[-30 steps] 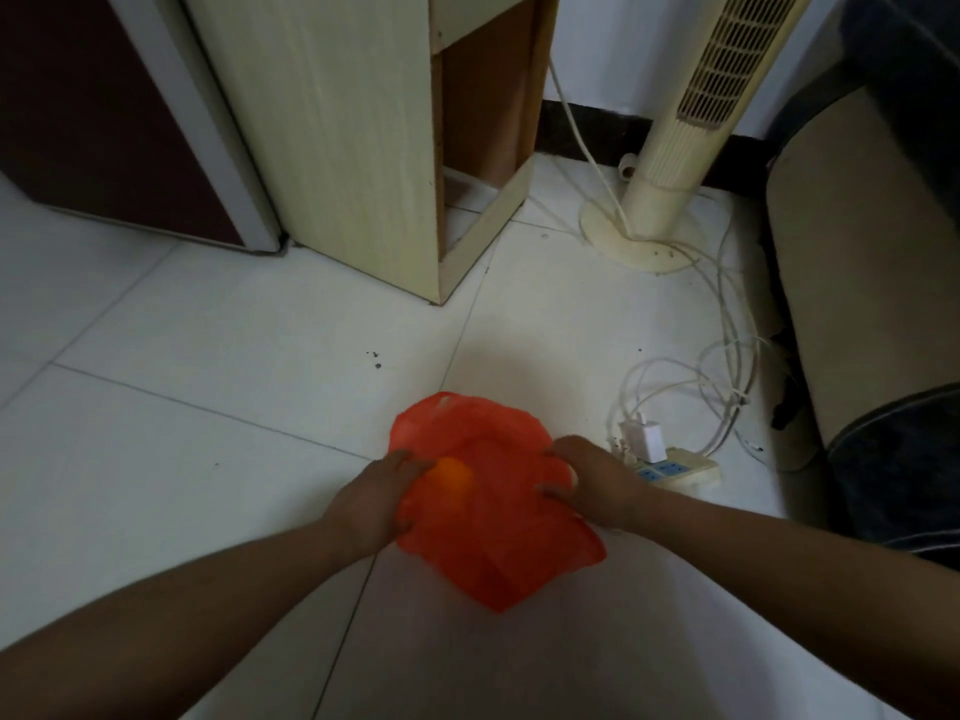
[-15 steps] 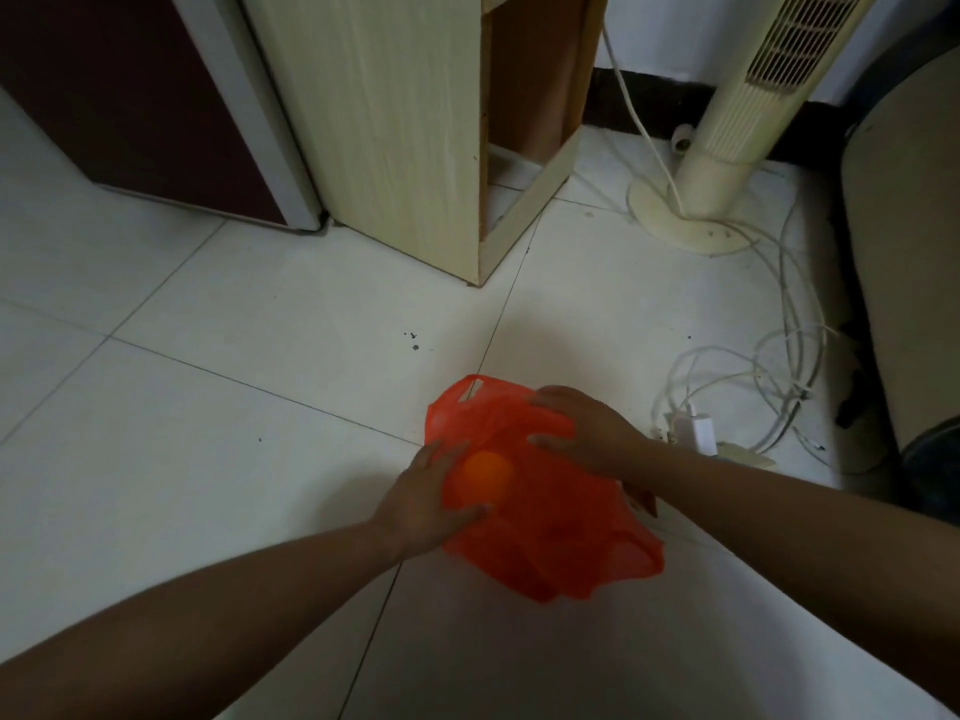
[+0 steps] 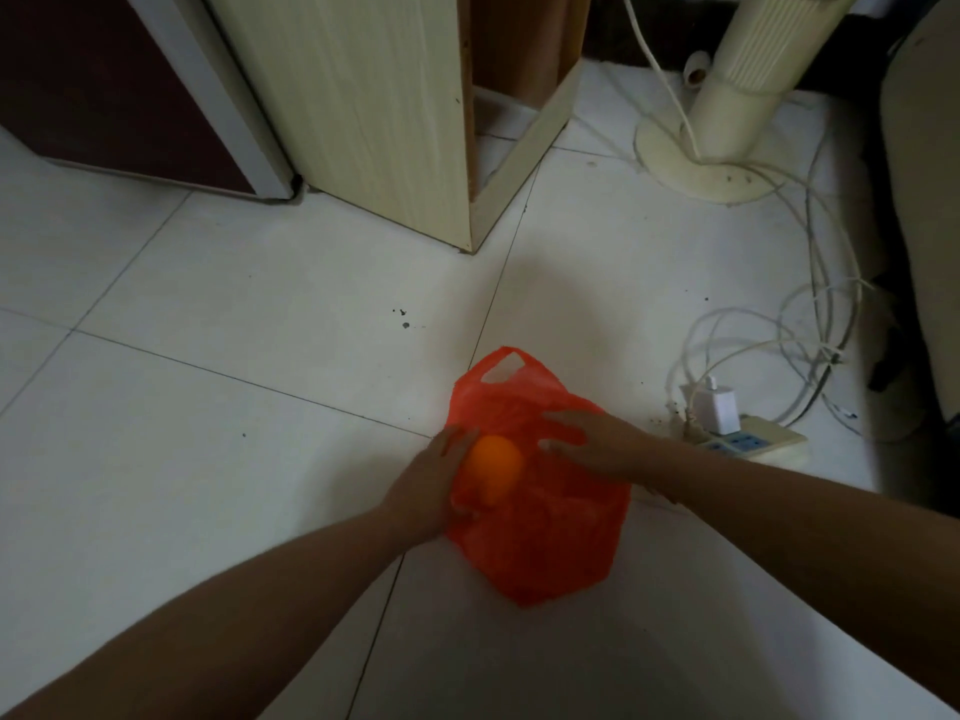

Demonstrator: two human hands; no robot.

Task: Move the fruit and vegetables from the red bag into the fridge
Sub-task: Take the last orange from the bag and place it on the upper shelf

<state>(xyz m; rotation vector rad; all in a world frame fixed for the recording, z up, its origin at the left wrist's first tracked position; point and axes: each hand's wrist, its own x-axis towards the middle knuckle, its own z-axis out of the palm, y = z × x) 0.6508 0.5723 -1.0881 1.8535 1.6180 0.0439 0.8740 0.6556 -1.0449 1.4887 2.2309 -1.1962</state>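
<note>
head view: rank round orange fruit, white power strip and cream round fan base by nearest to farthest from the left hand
1. Round orange fruit, cupped by the left hand.
2. White power strip, off to the right.
3. Cream round fan base, far back right.

We read no text anywhere: bag (image 3: 540, 543), power strip (image 3: 756, 443), charger (image 3: 719, 407), fan (image 3: 727, 116) show no legible print, label, brand or number at this sharpness.
</note>
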